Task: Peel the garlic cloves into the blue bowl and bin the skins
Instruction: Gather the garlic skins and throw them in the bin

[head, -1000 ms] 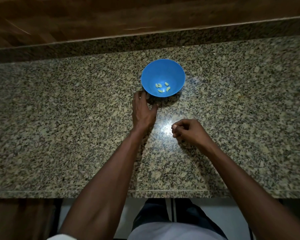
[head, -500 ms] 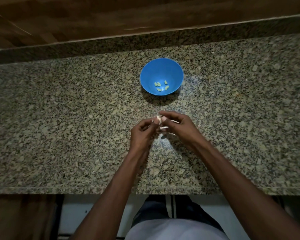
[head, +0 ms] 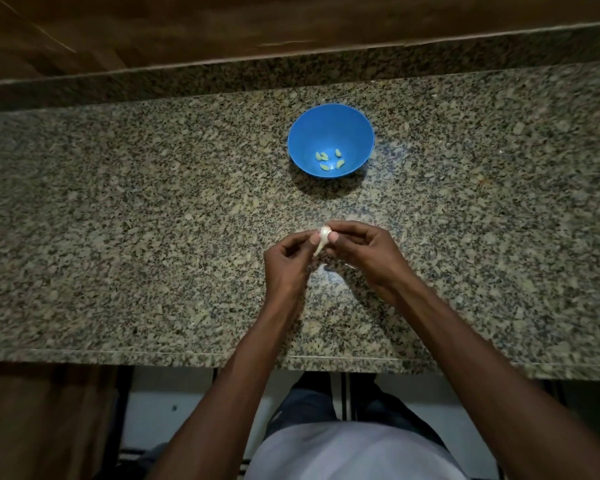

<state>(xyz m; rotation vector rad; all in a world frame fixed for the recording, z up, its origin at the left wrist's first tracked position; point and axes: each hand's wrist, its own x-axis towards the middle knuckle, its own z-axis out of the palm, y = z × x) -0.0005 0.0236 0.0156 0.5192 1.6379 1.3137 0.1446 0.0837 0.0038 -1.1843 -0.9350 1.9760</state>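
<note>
Pinching garlic clove [head: 323, 237] between left hand [head: 286, 261] and right hand [head: 364, 254] fingers | risk: slick clove squirts free, missing blue bowl [head: 330, 128]

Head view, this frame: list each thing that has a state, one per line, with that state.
blue bowl: upright on the granite counter, holding five peeled cloves.
garlic clove: pinched between both hands above the counter, skin still on.
left hand: fingers pinch the clove.
right hand: fingers pinch the clove.
</note>
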